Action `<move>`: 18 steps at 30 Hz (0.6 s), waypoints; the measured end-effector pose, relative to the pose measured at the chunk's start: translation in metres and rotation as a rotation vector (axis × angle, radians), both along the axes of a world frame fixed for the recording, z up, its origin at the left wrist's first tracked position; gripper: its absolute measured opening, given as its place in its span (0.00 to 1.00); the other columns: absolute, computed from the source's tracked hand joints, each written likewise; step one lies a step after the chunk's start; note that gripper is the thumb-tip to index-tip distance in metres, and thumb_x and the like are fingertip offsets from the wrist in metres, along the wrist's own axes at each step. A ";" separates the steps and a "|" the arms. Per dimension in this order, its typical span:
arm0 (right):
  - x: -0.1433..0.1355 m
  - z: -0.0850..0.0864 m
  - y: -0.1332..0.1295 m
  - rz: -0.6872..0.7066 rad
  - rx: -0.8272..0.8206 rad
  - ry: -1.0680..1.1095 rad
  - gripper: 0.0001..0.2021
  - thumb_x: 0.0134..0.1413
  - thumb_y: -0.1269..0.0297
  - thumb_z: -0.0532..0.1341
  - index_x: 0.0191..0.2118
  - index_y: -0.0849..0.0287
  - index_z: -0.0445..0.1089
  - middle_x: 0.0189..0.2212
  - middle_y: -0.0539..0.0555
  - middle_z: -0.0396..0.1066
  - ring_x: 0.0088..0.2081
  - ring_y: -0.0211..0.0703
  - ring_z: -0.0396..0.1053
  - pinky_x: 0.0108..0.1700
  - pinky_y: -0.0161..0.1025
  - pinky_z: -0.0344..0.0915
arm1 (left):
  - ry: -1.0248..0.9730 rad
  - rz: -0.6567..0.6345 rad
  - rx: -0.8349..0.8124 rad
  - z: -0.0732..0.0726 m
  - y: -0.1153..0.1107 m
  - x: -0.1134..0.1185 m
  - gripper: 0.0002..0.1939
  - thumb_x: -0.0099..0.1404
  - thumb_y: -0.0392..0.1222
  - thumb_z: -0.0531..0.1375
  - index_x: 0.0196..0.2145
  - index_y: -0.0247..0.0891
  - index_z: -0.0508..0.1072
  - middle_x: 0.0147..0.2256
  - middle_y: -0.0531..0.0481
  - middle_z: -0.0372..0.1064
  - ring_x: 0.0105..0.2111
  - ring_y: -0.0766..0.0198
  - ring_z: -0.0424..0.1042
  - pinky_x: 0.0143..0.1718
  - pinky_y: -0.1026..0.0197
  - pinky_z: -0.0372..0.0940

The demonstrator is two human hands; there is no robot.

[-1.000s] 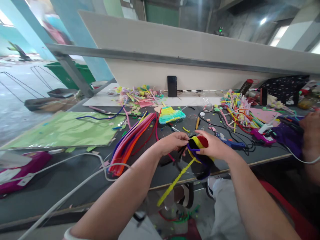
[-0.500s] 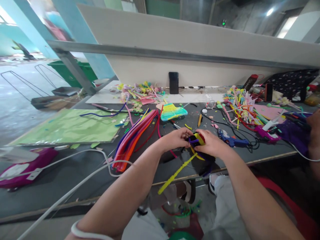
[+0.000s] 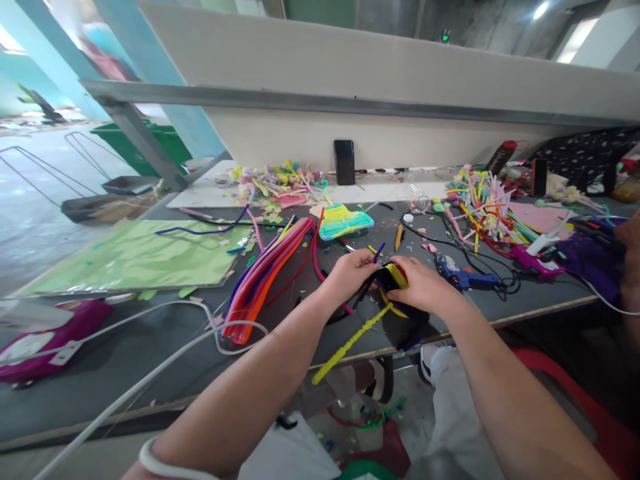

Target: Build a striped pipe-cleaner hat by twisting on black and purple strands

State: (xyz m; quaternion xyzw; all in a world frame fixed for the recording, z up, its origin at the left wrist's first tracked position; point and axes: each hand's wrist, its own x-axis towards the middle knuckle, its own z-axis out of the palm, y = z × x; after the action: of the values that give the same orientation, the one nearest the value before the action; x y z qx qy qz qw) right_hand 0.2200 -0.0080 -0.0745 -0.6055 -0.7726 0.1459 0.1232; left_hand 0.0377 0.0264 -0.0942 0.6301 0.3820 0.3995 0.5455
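Observation:
Near the table's front edge, my right hand (image 3: 416, 285) is closed round a bundle of black, yellow and purple fuzzy stems (image 3: 397, 277). My left hand (image 3: 350, 277) pinches a short purple stem (image 3: 379, 252) at the bundle's left side, its tip sticking up above the fingers. A twisted yellow stem (image 3: 350, 343) hangs from the bundle down to the left, past the table edge. Left of my hands lies a bunch of pink, red, orange and purple stems (image 3: 270, 277). Behind them rests a yellow and turquoise fuzzy piece (image 3: 345, 223).
A blue glue gun (image 3: 467, 279) with a black cord lies to the right. A phone (image 3: 345, 162) leans on the back board. At left are a green sheet (image 3: 135, 257), a magenta device (image 3: 55, 340) and white cables. A person's arm (image 3: 631, 260) shows at the right edge.
My left hand has shifted slightly left and down from the bundle. The purple stem now points upward above its fingers, where before it lay across the bundle. The view has moved slightly.

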 end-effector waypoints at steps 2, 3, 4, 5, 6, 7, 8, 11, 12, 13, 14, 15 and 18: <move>-0.001 0.000 0.000 0.001 0.006 -0.008 0.37 0.41 0.55 0.66 0.58 0.55 0.55 0.51 0.61 0.64 0.52 0.54 0.63 0.49 0.45 0.60 | 0.005 0.037 -0.013 0.001 -0.002 0.003 0.09 0.56 0.44 0.59 0.27 0.37 0.64 0.21 0.57 0.62 0.19 0.70 0.64 0.22 0.65 0.66; -0.002 0.000 0.000 0.000 0.008 -0.012 0.37 0.41 0.55 0.66 0.58 0.55 0.55 0.50 0.61 0.64 0.52 0.54 0.63 0.49 0.45 0.60 | 0.010 0.056 -0.012 0.001 -0.003 0.004 0.09 0.57 0.44 0.59 0.27 0.37 0.64 0.20 0.58 0.62 0.18 0.70 0.64 0.21 0.65 0.65; -0.002 0.000 -0.001 -0.002 0.009 -0.016 0.37 0.41 0.55 0.66 0.58 0.55 0.55 0.50 0.61 0.64 0.51 0.54 0.64 0.49 0.45 0.60 | 0.014 0.074 -0.012 0.000 -0.003 0.006 0.09 0.57 0.44 0.59 0.27 0.37 0.64 0.20 0.58 0.62 0.17 0.70 0.65 0.20 0.65 0.65; -0.003 0.000 -0.001 -0.002 0.010 -0.019 0.37 0.41 0.55 0.66 0.58 0.55 0.55 0.50 0.61 0.64 0.51 0.54 0.64 0.48 0.45 0.60 | 0.016 0.089 -0.014 -0.001 -0.003 0.007 0.08 0.58 0.44 0.58 0.28 0.38 0.64 0.19 0.58 0.62 0.17 0.69 0.65 0.20 0.65 0.64; -0.003 0.000 0.000 0.000 0.010 -0.021 0.37 0.41 0.55 0.66 0.58 0.55 0.55 0.50 0.61 0.64 0.51 0.54 0.64 0.48 0.45 0.60 | 0.014 0.102 -0.017 -0.002 -0.003 0.008 0.08 0.58 0.44 0.58 0.28 0.38 0.64 0.19 0.58 0.63 0.16 0.69 0.66 0.19 0.66 0.64; -0.003 0.000 0.000 0.003 0.010 -0.022 0.37 0.41 0.55 0.66 0.58 0.55 0.55 0.51 0.61 0.64 0.51 0.54 0.64 0.48 0.45 0.60 | 0.011 0.111 -0.019 -0.004 -0.003 0.009 0.08 0.58 0.44 0.58 0.28 0.39 0.63 0.18 0.58 0.63 0.16 0.68 0.66 0.18 0.66 0.64; -0.003 0.000 0.000 0.004 0.011 -0.023 0.37 0.41 0.55 0.66 0.58 0.56 0.55 0.51 0.61 0.64 0.51 0.54 0.64 0.48 0.45 0.60 | 0.008 0.113 -0.019 -0.005 -0.002 0.010 0.08 0.59 0.44 0.57 0.29 0.39 0.63 0.17 0.58 0.63 0.15 0.68 0.66 0.18 0.66 0.63; -0.003 -0.002 0.001 0.013 0.018 -0.024 0.35 0.42 0.55 0.65 0.57 0.56 0.56 0.51 0.61 0.64 0.52 0.54 0.63 0.49 0.45 0.60 | -0.005 0.108 -0.014 -0.008 -0.001 0.010 0.08 0.59 0.45 0.57 0.28 0.39 0.63 0.16 0.58 0.63 0.15 0.67 0.66 0.18 0.66 0.63; -0.003 -0.002 0.001 0.015 0.021 -0.025 0.34 0.43 0.55 0.65 0.57 0.56 0.56 0.51 0.61 0.64 0.52 0.54 0.63 0.49 0.45 0.60 | -0.005 0.104 -0.010 -0.009 0.000 0.009 0.08 0.59 0.45 0.57 0.29 0.39 0.63 0.16 0.58 0.63 0.15 0.67 0.67 0.18 0.65 0.63; -0.003 -0.002 0.001 0.016 0.022 -0.028 0.33 0.44 0.55 0.64 0.57 0.56 0.56 0.51 0.60 0.64 0.52 0.54 0.62 0.50 0.45 0.59 | -0.003 0.103 -0.006 -0.009 0.000 0.009 0.08 0.59 0.45 0.57 0.29 0.39 0.63 0.16 0.58 0.63 0.15 0.67 0.67 0.19 0.65 0.64; -0.003 -0.002 0.001 0.018 0.022 -0.033 0.33 0.45 0.55 0.64 0.57 0.55 0.56 0.51 0.60 0.64 0.53 0.54 0.62 0.50 0.45 0.59 | -0.001 0.103 -0.001 -0.009 0.001 0.008 0.08 0.59 0.45 0.57 0.29 0.39 0.63 0.17 0.58 0.64 0.16 0.67 0.67 0.19 0.65 0.64; -0.003 -0.001 0.001 0.019 0.019 -0.040 0.32 0.45 0.54 0.63 0.57 0.55 0.57 0.51 0.60 0.64 0.53 0.54 0.62 0.49 0.45 0.59 | 0.001 0.104 0.007 -0.009 0.001 0.008 0.08 0.60 0.45 0.57 0.30 0.39 0.64 0.17 0.58 0.64 0.16 0.67 0.67 0.20 0.65 0.64; -0.007 0.003 -0.002 0.015 0.007 -0.075 0.30 0.48 0.53 0.61 0.57 0.53 0.58 0.51 0.60 0.64 0.53 0.56 0.62 0.48 0.47 0.60 | 0.004 0.102 0.042 -0.008 0.002 0.007 0.07 0.60 0.45 0.56 0.30 0.39 0.65 0.18 0.57 0.64 0.16 0.68 0.66 0.21 0.65 0.64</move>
State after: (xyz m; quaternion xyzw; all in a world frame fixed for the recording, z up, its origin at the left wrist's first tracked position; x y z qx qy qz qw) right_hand 0.2126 -0.0099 -0.0716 -0.6044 -0.7816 0.1213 0.0951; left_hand 0.0449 0.0279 -0.1027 0.6218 0.4063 0.4336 0.5102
